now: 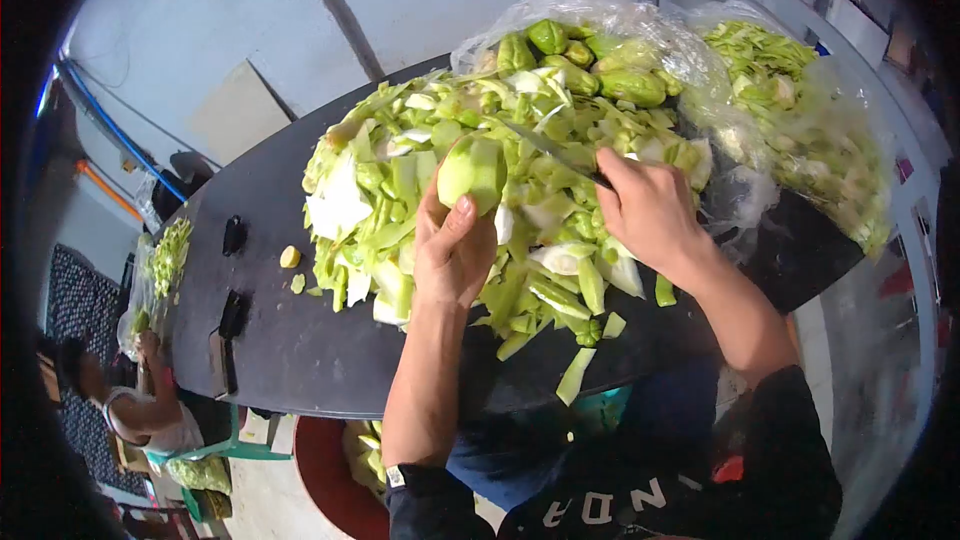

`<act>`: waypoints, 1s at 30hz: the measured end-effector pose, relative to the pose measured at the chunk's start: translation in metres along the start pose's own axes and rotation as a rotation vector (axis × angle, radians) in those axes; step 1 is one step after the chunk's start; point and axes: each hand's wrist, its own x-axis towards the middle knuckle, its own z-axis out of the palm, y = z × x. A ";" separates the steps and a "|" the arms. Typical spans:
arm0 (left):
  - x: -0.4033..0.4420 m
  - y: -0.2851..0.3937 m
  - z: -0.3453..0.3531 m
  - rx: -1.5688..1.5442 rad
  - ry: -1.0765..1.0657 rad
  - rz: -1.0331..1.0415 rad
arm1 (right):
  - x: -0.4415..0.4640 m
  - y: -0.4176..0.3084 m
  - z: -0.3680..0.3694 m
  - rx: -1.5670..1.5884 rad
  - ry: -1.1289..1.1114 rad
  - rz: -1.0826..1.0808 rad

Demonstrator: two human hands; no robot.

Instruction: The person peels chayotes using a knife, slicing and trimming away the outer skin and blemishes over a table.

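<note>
In the head view my left hand [455, 245] holds up a mostly peeled, pale green chayote [474, 174], fingers wrapped round its lower side. My right hand [650, 205] is closed round the handle of a knife [548, 148]. The blade points up and left, close to the chayote; I cannot tell whether they touch. Below both hands spreads a large heap of green peelings [400, 190] with pale cut pieces in it. Whole unpeeled chayotes [632, 88] lie behind the heap in a clear plastic bag [690, 50].
A second plastic bag with green strips [800, 140] stands at the right of the dark table [320, 355]. Two black objects, one a box-like case [234, 315], lie at left. A red bucket [325, 475] is below the front edge. Another person [150, 410] sits at far left.
</note>
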 end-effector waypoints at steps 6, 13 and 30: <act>0.000 -0.008 -0.008 -0.107 0.060 -0.083 | -0.006 -0.018 -0.003 -0.029 0.204 -0.371; -0.003 -0.013 -0.003 -0.053 0.014 -0.106 | -0.008 -0.015 0.003 -0.085 0.255 -0.376; -0.003 -0.014 0.014 0.080 0.144 0.040 | -0.003 -0.012 0.007 -0.048 0.130 -0.207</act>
